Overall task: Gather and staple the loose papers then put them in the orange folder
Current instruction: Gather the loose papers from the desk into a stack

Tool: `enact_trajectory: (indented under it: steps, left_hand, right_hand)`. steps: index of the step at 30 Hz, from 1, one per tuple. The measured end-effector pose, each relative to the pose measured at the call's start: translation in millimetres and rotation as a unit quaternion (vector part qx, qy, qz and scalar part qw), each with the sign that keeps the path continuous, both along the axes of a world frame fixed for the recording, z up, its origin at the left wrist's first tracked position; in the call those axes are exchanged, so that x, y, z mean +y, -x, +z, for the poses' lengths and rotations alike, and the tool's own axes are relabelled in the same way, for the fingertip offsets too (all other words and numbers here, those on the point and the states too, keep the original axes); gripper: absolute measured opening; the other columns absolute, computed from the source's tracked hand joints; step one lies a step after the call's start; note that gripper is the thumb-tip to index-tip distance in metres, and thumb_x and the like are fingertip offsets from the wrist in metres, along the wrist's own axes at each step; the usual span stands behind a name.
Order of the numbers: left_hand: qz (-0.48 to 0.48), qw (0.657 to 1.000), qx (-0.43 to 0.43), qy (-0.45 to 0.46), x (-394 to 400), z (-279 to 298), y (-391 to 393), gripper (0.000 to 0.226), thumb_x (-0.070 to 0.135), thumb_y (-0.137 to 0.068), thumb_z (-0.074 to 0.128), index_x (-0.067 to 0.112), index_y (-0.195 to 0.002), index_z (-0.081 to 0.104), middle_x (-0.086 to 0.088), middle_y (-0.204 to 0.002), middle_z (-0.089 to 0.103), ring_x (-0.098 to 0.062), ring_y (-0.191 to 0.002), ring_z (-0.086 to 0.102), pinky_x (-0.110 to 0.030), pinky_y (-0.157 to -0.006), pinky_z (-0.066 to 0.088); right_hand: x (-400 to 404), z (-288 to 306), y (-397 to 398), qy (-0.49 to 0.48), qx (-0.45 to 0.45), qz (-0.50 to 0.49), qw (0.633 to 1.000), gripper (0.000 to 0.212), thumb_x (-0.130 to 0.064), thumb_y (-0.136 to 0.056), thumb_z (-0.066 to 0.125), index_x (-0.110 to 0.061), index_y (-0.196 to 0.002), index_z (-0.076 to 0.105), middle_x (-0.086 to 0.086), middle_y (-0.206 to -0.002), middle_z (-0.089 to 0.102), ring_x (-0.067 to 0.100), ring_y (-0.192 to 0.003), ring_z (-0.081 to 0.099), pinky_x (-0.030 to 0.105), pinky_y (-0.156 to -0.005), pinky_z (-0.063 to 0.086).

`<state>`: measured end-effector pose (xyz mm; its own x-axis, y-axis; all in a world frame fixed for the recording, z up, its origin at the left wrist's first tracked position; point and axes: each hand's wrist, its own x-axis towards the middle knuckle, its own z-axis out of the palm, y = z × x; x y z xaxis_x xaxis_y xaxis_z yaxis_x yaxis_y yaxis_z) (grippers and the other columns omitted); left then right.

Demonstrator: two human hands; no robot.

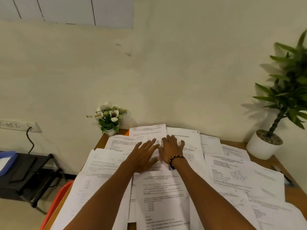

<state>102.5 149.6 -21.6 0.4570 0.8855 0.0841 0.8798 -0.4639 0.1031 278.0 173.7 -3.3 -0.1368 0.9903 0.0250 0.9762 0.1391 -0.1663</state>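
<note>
Several loose printed papers (159, 193) lie spread and overlapping across a wooden table (294, 195). My left hand (143, 156) lies flat with straight fingers on the sheets at the far middle of the table. Right beside it, my right hand (172, 149), with a beaded bracelet at the wrist, rests flat with spread fingers on the same papers. A small orange corner (127, 133), possibly the orange folder, shows under the sheets at the far edge. I see no stapler.
A small pot of white flowers (108, 118) stands at the table's far left corner. A large potted plant (264, 143) stands at the far right. An orange-red object (57, 201) sits beside the table's left edge. A black stand (31, 173) is on the floor to the left.
</note>
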Motion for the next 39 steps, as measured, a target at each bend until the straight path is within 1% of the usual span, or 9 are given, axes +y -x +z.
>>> enact_trajectory:
  steps: [5,13,17,20,23,25,27,32,39]
  left_hand:
    - [0.046,0.993,-0.107,-0.033,13,1,-30,0.058,0.047,-0.106,0.035,0.022,-0.158,0.03,-0.001,-0.167,0.022,-0.021,-0.152,0.027,-0.042,-0.121,0.024]
    - [0.047,0.997,0.018,0.066,8,-34,-56,0.07,0.062,-0.102,0.017,0.033,-0.16,-0.008,0.002,-0.17,-0.009,-0.019,-0.157,-0.001,-0.052,-0.126,0.005]
    - [0.042,0.998,0.008,0.042,2,-34,-56,0.068,0.063,-0.101,0.011,0.037,-0.16,-0.01,0.001,-0.17,-0.008,-0.02,-0.157,0.0,-0.053,-0.125,0.006]
    - [0.027,0.999,-0.002,0.028,0,-32,-57,0.061,0.062,-0.101,0.009,0.047,-0.156,-0.015,-0.002,-0.17,-0.007,-0.023,-0.157,0.003,-0.057,-0.124,0.007]
    - [0.024,0.999,-0.003,0.023,-2,-31,-58,0.058,0.061,-0.101,0.007,0.051,-0.154,-0.016,-0.004,-0.17,-0.008,-0.024,-0.157,0.002,-0.058,-0.124,0.007]
    - [0.028,0.999,-0.001,0.023,-3,-32,-58,0.057,0.06,-0.102,0.007,0.051,-0.153,-0.017,-0.003,-0.17,-0.01,-0.024,-0.157,0.0,-0.057,-0.124,0.006]
    - [0.032,0.999,-0.006,0.02,-4,-32,-58,0.056,0.059,-0.103,0.007,0.052,-0.153,-0.016,-0.003,-0.169,-0.01,-0.024,-0.157,0.0,-0.056,-0.124,0.005]
    - [0.032,0.999,-0.014,0.015,-5,-33,-58,0.056,0.061,-0.101,0.005,0.053,-0.153,-0.017,-0.003,-0.17,-0.007,-0.024,-0.157,0.002,-0.057,-0.124,0.006]
    - [0.043,0.999,-0.008,0.013,-5,-37,-56,0.055,0.061,-0.103,0.006,0.055,-0.151,-0.018,-0.001,-0.169,-0.01,-0.022,-0.157,-0.003,-0.055,-0.125,0.002]
  right_hand:
    - [-8,-11,-12,0.032,0.022,0.037,0.999,0.057,-0.022,-0.095,0.047,-0.021,-0.15,0.031,0.007,-0.162,0.02,0.026,-0.153,0.008,0.063,-0.116,0.003]
    - [-17,-23,-77,-0.096,0.102,-0.068,0.988,0.039,-0.022,-0.093,0.049,-0.026,-0.131,0.054,-0.001,-0.145,0.044,0.019,-0.141,0.032,0.049,-0.112,0.016]
    - [-14,-19,-109,-0.059,0.135,-0.193,0.97,0.045,-0.027,-0.092,0.054,-0.024,-0.137,0.048,0.007,-0.145,0.039,0.028,-0.132,0.037,0.048,-0.107,0.026]
    - [-8,-10,-120,-0.001,0.264,-0.252,0.931,0.053,-0.03,-0.095,0.055,-0.021,-0.145,0.037,0.007,-0.14,0.049,0.032,-0.129,0.045,0.047,-0.109,0.027]
    - [6,-2,-128,0.0,0.408,-0.301,0.862,0.044,-0.028,-0.094,0.062,-0.013,-0.134,0.05,0.009,-0.129,0.061,0.031,-0.118,0.057,0.045,-0.109,0.036]
    - [11,8,-133,-0.008,0.444,-0.314,0.839,0.007,-0.015,-0.089,0.066,-0.011,-0.095,0.066,0.009,-0.093,0.067,0.026,-0.087,0.063,0.036,-0.094,0.046]
    - [18,17,-137,-0.01,0.44,-0.309,0.843,0.023,-0.005,-0.085,0.068,-0.013,-0.066,0.059,0.003,-0.07,0.056,0.019,-0.068,0.053,0.027,-0.078,0.043]
    - [22,26,-136,-0.022,0.456,-0.32,0.83,0.007,-0.004,-0.082,0.07,-0.009,-0.078,0.072,0.004,-0.084,0.066,0.023,-0.087,0.061,0.029,-0.08,0.049]
    - [24,58,-147,-0.114,0.456,-0.383,0.795,0.024,0.001,-0.084,0.054,-0.017,-0.069,0.052,-0.001,-0.066,0.048,0.019,-0.053,0.045,0.021,-0.046,0.028]
